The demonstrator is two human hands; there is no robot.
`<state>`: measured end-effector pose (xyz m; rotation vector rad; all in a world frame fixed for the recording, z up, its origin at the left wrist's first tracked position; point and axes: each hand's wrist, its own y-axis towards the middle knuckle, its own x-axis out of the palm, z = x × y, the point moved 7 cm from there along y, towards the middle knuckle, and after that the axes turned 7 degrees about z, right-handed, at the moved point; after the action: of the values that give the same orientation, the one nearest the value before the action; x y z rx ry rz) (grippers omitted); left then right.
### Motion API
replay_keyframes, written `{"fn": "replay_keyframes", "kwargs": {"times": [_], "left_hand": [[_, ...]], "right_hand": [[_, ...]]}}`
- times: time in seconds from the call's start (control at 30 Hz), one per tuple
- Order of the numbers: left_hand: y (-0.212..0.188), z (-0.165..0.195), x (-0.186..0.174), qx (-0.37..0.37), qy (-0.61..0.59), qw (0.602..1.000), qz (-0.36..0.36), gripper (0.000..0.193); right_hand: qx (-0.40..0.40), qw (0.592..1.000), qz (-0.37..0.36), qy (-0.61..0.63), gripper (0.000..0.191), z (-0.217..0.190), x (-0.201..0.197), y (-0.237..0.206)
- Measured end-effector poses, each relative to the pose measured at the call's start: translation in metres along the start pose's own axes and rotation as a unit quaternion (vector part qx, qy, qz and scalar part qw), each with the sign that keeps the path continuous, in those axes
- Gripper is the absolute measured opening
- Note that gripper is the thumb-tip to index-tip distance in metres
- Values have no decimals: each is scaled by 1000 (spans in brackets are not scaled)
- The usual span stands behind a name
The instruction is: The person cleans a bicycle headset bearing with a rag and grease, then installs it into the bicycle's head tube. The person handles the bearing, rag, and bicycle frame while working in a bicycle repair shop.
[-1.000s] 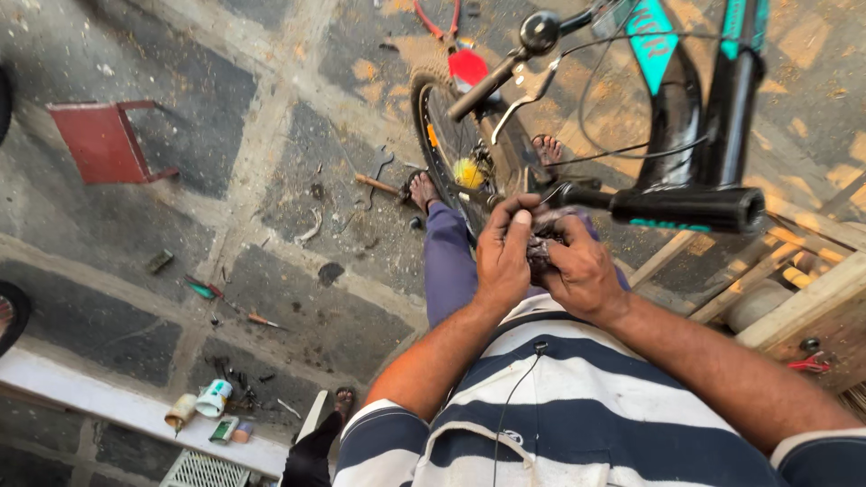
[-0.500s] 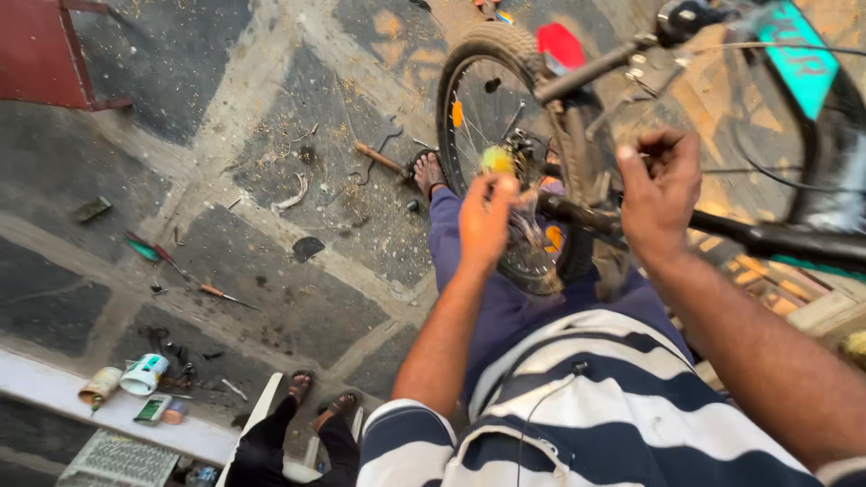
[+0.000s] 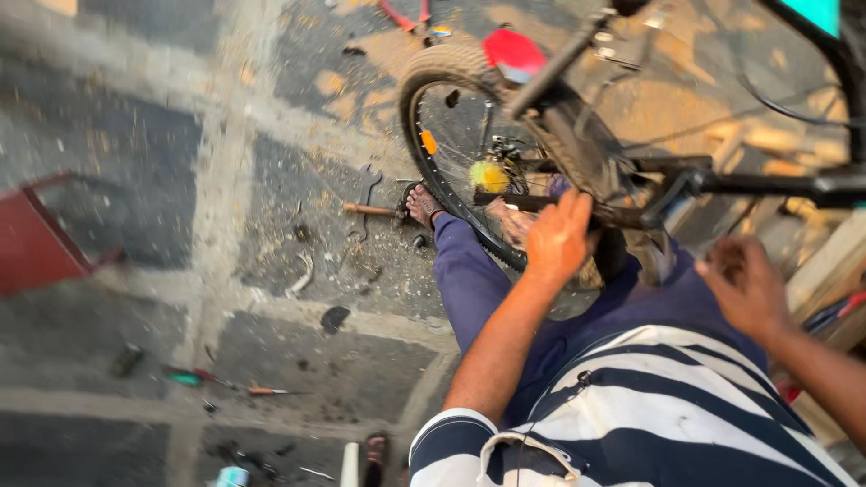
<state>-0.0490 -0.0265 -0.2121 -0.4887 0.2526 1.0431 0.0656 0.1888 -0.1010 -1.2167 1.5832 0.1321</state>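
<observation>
Since half a sec ago the left hand [image 3: 557, 236] has dropped from near the yellow hub brush down onto the rear tyre, and the right hand [image 3: 747, 287] has come off the frame and pulled back toward the body; the view has swung too, so the wheel now sits higher and more central.

Left hand: fingers spread and laid flat over the bicycle wheel [image 3: 451, 81] at its near edge, pressing on the tyre rather than wrapped round anything. Palm faces down, thumb toward the frame. Right hand: blurred, fingers loosely curled, near the frame but apart from it; can't tell if it has anything in it.

The wheel belongs to a black bicycle frame [image 3: 767, 183] that runs off to the right edge of view. A fluffy yellow hub brush [image 3: 489, 175] sits at the wheel's centre, an orange reflector [image 3: 428, 142] on the spokes, a red reflector [image 3: 512, 52] above the tyre. The person's leg in blue trousers [image 3: 465, 280] stretches under the wheel, sandalled foot [image 3: 422, 205] on the stone floor [image 3: 135, 135].

On the floor just beside that foot: a wooden-handled hammer [image 3: 368, 209] and a spanner [image 3: 363, 194]. Further toward the near-left: a green-handled screwdriver [image 3: 191, 377] and another small tool [image 3: 271, 391]. A red stool [image 3: 36, 239] at the left edge. Striped shirt [image 3: 649, 415] fills the bottom right.
</observation>
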Motion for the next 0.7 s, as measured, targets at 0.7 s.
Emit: {"fn": "replay_keyframes", "kwargs": {"times": [0.7], "left_hand": [[7,104,83,-128,268,922,247,41]], "right_hand": [[-29,962,-270,-10,72,176,-40,238]]}}
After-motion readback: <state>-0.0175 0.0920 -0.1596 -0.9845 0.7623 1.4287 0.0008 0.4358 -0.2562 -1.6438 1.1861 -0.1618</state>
